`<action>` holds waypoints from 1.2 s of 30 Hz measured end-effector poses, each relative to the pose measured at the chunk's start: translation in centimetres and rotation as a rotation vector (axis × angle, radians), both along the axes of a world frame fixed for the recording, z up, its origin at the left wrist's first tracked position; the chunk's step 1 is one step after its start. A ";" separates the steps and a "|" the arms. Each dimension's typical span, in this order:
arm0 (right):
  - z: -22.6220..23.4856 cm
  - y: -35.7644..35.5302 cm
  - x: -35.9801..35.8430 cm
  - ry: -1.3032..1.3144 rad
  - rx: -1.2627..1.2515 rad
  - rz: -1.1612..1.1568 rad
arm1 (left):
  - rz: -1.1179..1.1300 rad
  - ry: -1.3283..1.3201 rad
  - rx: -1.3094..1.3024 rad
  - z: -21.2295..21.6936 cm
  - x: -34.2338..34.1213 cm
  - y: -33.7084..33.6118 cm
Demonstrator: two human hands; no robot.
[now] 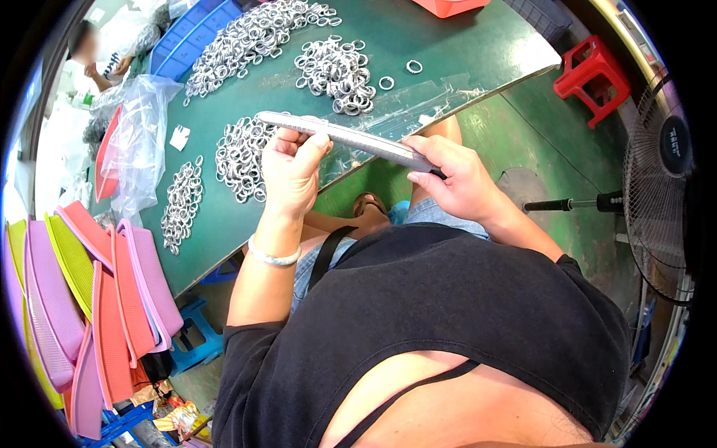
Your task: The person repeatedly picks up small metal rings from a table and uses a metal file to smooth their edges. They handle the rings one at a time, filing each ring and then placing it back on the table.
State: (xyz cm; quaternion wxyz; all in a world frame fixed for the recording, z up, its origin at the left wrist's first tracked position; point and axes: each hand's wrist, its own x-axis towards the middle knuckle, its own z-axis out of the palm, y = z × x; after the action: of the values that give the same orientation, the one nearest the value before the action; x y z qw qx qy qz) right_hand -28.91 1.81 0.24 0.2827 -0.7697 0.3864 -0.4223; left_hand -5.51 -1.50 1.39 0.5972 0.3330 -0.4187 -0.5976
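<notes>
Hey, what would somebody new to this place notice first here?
Probably the heaps of silvery rings on the green table, upper left to centre. Next, the long grey bar held by the left hand and right hand mid-picture, and the pink, purple and lime plastic containers crowding the left side.

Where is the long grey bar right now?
Upper middle of the head view: the long grey bar spans from left hand to right hand, its left end by a ring pile on the green table.
</notes>
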 end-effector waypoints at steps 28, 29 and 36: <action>0.7 0.3 -0.2 0.063 -0.022 -0.045 | 0.008 -0.055 0.029 1.2 -0.8 0.2; 0.7 0.3 -0.3 0.062 -0.009 -0.041 | 0.039 0.019 0.024 1.3 -0.3 -0.1; -0.8 0.4 -2.5 -0.035 0.108 -0.072 | 0.273 -0.240 -0.049 2.9 6.5 -2.5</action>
State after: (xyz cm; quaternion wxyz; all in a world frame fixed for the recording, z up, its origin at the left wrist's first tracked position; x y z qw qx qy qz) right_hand -31.45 2.16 -0.53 0.3151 -0.7313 0.4311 -0.4243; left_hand 0.99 -4.00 4.28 0.6264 0.4410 -0.4522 -0.4568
